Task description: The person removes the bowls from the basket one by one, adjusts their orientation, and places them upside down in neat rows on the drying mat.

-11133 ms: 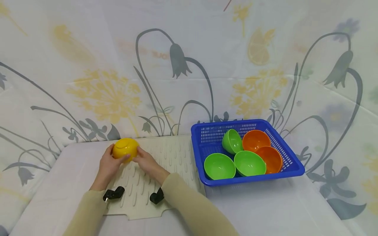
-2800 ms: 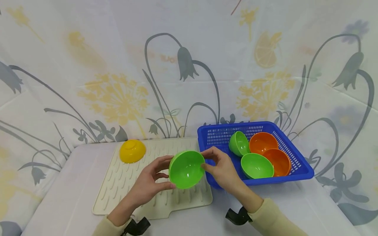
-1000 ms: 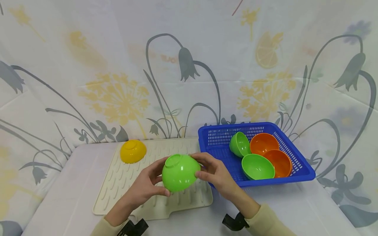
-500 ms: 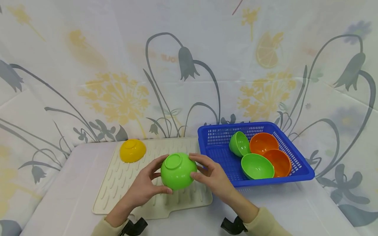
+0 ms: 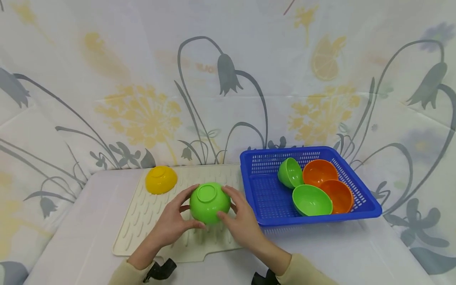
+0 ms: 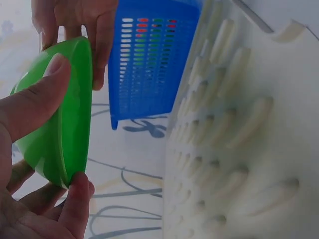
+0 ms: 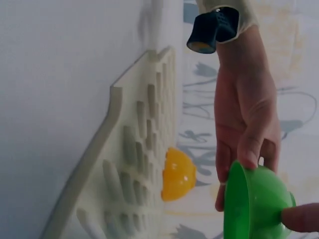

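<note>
So, both hands have a green bowl (image 5: 210,206) upside down, held up off the right half of the cream ridged mat (image 5: 137,229). The left hand (image 5: 171,219) pinches its left side, thumb near, fingers toward the far side; the right hand (image 5: 244,219) does the same on the right. Yellow bowl (image 5: 161,181) sits upside down in the mat's far left corner. Off to the right, a blue basket (image 5: 265,194) holds two more green bowls (image 5: 311,201) and two orange bowls (image 5: 320,171).
</note>
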The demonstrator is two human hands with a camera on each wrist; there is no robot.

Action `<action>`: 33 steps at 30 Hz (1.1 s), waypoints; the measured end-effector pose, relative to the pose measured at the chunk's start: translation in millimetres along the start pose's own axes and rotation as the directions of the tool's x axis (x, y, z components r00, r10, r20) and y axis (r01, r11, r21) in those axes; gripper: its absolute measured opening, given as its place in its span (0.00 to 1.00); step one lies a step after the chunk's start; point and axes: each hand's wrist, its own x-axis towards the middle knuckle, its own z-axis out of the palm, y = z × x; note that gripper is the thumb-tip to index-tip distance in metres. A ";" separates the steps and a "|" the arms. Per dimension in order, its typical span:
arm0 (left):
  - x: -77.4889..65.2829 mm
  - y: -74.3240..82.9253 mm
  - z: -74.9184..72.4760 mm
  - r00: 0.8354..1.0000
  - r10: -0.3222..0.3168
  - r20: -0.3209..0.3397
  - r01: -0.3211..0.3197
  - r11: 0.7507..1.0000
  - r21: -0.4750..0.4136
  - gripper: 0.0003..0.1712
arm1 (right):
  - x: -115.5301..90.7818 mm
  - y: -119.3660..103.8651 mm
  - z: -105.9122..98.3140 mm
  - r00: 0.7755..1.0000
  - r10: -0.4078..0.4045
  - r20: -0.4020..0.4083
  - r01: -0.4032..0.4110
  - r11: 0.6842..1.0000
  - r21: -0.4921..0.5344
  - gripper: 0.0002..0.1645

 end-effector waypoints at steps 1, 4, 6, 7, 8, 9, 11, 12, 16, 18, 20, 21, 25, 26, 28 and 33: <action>0.9 -2.4 -0.1 1.000 -0.007 -0.009 0.007 1.000 0.011 0.58 | 1.2 2.3 3.2 1.000 0.007 -0.009 -0.007 1.000 0.000 0.36; 4.8 -9.8 -1.5 0.998 -0.037 -0.049 0.039 0.999 0.039 0.57 | 8.4 9.0 13.7 0.999 0.040 -0.025 -0.038 0.998 0.054 0.36; 7.8 -15.7 -2.7 0.996 -0.059 -0.069 0.063 0.997 0.049 0.57 | 15.2 13.3 21.3 0.997 0.071 -0.034 -0.068 0.993 0.095 0.35; 9.4 -18.6 -3.4 0.995 -0.073 -0.073 0.076 0.996 0.049 0.57 | 18.8 15.5 25.1 0.995 0.089 -0.037 -0.084 0.990 0.113 0.35; 11.0 -21.3 -3.9 0.994 -0.087 -0.073 0.090 0.995 0.049 0.57 | 22.5 17.7 28.8 0.994 0.103 -0.045 -0.096 0.987 0.130 0.36; 12.4 -24.1 -4.3 0.992 -0.103 -0.070 0.106 0.993 0.046 0.57 | 26.5 20.6 32.6 0.991 0.122 -0.053 -0.113 0.984 0.137 0.35; 15.0 -29.6 -5.2 0.989 -0.138 -0.050 0.140 0.990 0.029 0.57 | 32.8 25.7 39.2 0.984 0.165 -0.073 -0.155 0.980 0.127 0.36; 16.4 -32.0 -5.5 0.987 -0.158 -0.036 0.159 0.987 0.019 0.57 | 35.6 28.5 42.1 0.980 0.183 -0.080 -0.172 0.978 0.119 0.36; 23.1 -39.1 -7.0 0.971 -0.240 -0.001 0.240 0.971 -0.020 0.56 | 46.0 37.2 49.9 0.962 0.254 -0.103 -0.245 0.965 0.094 0.36; 27.9 -42.0 -6.7 0.965 -0.263 -0.004 0.263 0.964 -0.026 0.55 | 50.5 39.6 52.3 0.952 0.284 -0.116 -0.273 0.957 0.100 0.36; 33.3 -45.3 -6.0 0.962 -0.272 -0.021 0.272 0.962 -0.033 0.53 | 54.6 42.3 54.9 0.940 0.313 -0.138 -0.297 0.947 0.125 0.36; 36.1 -47.1 -5.4 0.961 -0.276 -0.030 0.275 0.961 -0.040 0.53 | 56.6 43.8 56.2 0.933 0.326 -0.151 -0.307 0.942 0.136 0.36; 47.1 -56.6 -3.9 0.953 -0.293 -0.074 0.290 0.956 -0.051 0.54 | 66.3 53.6 61.3 0.905 0.377 -0.198 -0.335 0.917 0.217 0.35; 49.6 -58.7 -3.9 0.951 -0.300 -0.081 0.296 0.954 -0.051 0.54 | 69.2 56.1 62.1 0.899 0.388 -0.204 -0.339 0.910 0.237 0.35; 54.4 -62.9 -4.5 0.944 -0.313 -0.100 0.312 0.950 -0.033 0.55 | 75.3 60.7 63.0 0.890 0.408 -0.204 -0.347 0.896 0.277 0.34; 64.0 -68.9 -5.8 0.934 -0.341 -0.110 0.343 0.939 0.005 0.54 | 87.8 67.8 64.5 0.877 0.440 -0.194 -0.370 0.875 0.313 0.32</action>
